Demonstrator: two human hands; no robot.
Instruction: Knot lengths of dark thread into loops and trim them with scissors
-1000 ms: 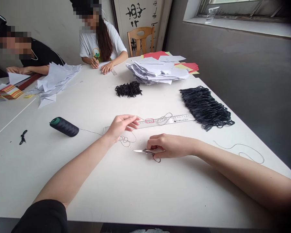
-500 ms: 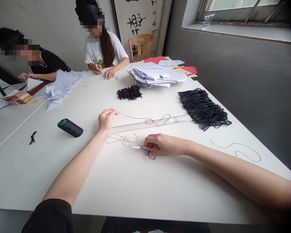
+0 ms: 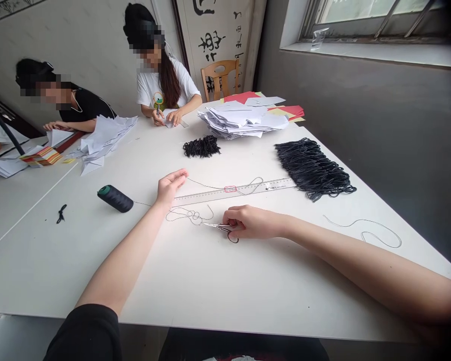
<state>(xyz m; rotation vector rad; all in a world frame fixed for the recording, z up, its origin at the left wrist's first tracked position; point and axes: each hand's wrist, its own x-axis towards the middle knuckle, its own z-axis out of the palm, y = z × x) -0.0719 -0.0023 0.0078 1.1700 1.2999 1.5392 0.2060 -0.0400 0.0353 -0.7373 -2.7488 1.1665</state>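
My left hand (image 3: 172, 186) is closed in a pinch on a dark thread (image 3: 206, 185), just above the near end of a clear ruler (image 3: 195, 196). From the fingertips the thread runs right along the ruler and loops near its far part. My right hand (image 3: 250, 221) is closed on a small pair of scissors (image 3: 221, 227), low at the tabletop. Their blades point left, with the tips at a loose tangle of thread (image 3: 193, 215). Left of my left wrist lies a dark thread spool (image 3: 115, 198) with a green end, its thread trailing toward that wrist.
A big bundle of black cord loops (image 3: 313, 168) lies by the ruler's right end, a smaller one (image 3: 202, 146) farther back. Behind are stacked papers (image 3: 244, 120). A loose thread (image 3: 379, 223) lies right, a small black knot (image 3: 61, 214) left. Two people (image 3: 169, 85) work across the table.
The view has shifted slightly, so things on the left appear farther right and a little lower. Both hands keep their hold on the thread and the scissors, nearly still.
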